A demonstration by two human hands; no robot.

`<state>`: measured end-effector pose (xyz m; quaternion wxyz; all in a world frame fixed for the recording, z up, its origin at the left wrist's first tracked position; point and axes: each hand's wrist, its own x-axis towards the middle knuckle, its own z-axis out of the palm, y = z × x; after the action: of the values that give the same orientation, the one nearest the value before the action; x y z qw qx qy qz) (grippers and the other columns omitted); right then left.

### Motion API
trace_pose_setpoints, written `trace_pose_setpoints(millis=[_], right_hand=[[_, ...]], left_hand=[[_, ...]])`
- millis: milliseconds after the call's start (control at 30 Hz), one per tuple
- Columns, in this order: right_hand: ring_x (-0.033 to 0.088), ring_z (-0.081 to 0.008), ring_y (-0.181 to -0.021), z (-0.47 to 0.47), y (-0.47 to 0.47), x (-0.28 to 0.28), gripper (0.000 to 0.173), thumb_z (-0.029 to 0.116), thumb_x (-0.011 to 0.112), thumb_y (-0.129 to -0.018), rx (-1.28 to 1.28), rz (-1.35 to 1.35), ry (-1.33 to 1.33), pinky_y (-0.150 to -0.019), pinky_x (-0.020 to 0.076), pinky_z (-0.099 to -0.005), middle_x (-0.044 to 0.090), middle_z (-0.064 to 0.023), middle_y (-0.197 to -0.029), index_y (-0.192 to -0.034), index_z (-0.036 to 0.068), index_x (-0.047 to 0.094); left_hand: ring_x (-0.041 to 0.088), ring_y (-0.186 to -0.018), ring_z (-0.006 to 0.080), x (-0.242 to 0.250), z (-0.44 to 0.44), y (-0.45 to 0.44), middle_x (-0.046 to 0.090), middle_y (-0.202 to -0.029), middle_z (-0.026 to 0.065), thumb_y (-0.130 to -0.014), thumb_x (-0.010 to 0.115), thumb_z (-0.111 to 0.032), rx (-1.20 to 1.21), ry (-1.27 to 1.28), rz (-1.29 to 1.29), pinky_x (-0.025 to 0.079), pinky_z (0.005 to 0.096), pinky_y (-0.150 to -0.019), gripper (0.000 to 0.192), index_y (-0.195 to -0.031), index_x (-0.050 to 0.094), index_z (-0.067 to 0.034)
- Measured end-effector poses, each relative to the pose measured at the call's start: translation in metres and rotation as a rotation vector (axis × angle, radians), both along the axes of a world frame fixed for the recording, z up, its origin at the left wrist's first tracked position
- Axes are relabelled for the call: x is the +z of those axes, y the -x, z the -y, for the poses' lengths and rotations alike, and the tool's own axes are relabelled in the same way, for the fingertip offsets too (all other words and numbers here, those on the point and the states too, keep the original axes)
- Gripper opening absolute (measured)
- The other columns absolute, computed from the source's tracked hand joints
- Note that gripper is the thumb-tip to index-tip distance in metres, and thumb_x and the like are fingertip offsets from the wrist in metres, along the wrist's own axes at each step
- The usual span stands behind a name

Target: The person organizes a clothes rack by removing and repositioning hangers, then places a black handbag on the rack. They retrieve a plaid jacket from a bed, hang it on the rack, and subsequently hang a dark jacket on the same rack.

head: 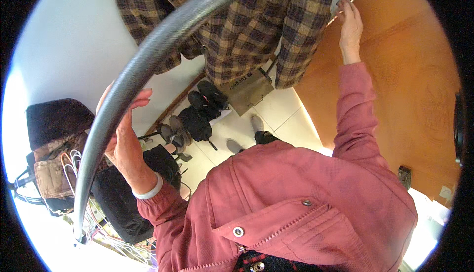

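A thick grey curved tube [163, 46] arcs across the left of the view, close to the camera. My left hand [124, 149], with a pale bangle [150, 190] at the wrist, is raised behind it, and the tube hides most of the fingers. Whether that hand touches the tube I cannot tell. On the other side, my right hand [351, 25] reaches to the edge of a brown wooden door [400, 72], fingers stretched out and nothing visible in them. Just left of it hangs a brown-and-black plaid garment [244, 42].
Several shoes [207, 96] line the wall's foot beside a grey-brown paper bag [250, 90] bearing writing. Loose wires [114, 240], black cloth [122, 201] and a camouflage item [53, 175] crowd the left. My feet [256, 123] stand on pale floor tiles [279, 114].
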<state>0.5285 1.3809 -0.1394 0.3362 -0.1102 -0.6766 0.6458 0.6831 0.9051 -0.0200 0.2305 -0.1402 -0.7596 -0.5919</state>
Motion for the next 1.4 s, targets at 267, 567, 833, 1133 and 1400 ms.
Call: trace_pose_setpoints(millis=[267, 567, 833, 1133, 1400], right_hand=[[0.056, -0.0273, -0.121, -0.006, -0.060, -0.126, 0.052, 0.016, 0.054, -0.097, 0.083, 0.594, 0.017, -0.095, 0.0505, -0.0359, 0.052, -0.0186, -0.138, -0.143, -0.005, 0.041], [0.057, -0.0243, -0.109, -0.003, 0.009, -0.182, 0.051, 0.008, 0.045, -0.098, 0.189, 0.742, 0.065, -0.084, 0.0509, -0.0316, 0.052, -0.0168, -0.131, -0.147, 0.000, 0.033], [0.057, -0.0243, -0.108, 0.000, 0.073, -0.206, 0.048, 0.009, 0.046, -0.098, 0.226, 0.770, 0.101, -0.084, 0.0507, -0.0319, 0.054, -0.0164, -0.128, -0.144, 0.000, 0.036], [0.058, -0.0242, -0.106, 0.013, 0.071, -0.216, 0.045, 0.010, 0.047, -0.097, 0.223, 0.802, 0.124, -0.084, 0.0505, -0.0323, 0.055, -0.0160, -0.125, -0.140, 0.000, 0.039], [0.058, -0.0241, -0.104, 0.018, 0.074, -0.220, 0.042, 0.010, 0.048, -0.097, 0.231, 0.796, 0.098, -0.084, 0.0503, -0.0327, 0.057, -0.0155, -0.121, -0.136, -0.001, 0.042]], left_hand=[[0.069, -0.091, 0.0273, -0.040, 0.027, 0.020, 0.068, -0.107, 0.0242, -0.099, 0.053, -0.014, 0.006, -0.050, 0.250, 0.055, 0.0342, -0.081, 0.035, -0.123, 0.056, 0.011], [0.069, -0.090, 0.0209, -0.181, 0.122, -0.071, 0.069, -0.108, 0.0161, -0.098, 0.058, -0.018, 0.510, -0.222, 0.919, 0.056, 0.0317, -0.077, 0.031, -0.119, 0.060, 0.005], [0.061, -0.088, 0.0200, -0.311, 0.198, -0.217, 0.061, -0.100, 0.0076, -0.090, 0.061, -0.027, 0.720, -0.192, 1.497, 0.055, 0.0379, -0.075, 0.032, -0.112, 0.061, -0.003], [0.057, -0.106, 0.0230, -0.394, 0.261, -0.367, 0.059, -0.116, 0.0095, -0.095, 0.055, -0.020, 1.239, -0.529, 0.844, 0.054, 0.0410, -0.084, 0.026, -0.119, 0.056, -0.009], [0.053, -0.120, 0.0218, -0.417, 0.302, -0.410, 0.057, -0.134, 0.0087, -0.098, 0.046, -0.044, 1.362, -0.732, 0.732, 0.042, 0.0390, -0.100, 0.053, -0.137, 0.051, -0.008]])
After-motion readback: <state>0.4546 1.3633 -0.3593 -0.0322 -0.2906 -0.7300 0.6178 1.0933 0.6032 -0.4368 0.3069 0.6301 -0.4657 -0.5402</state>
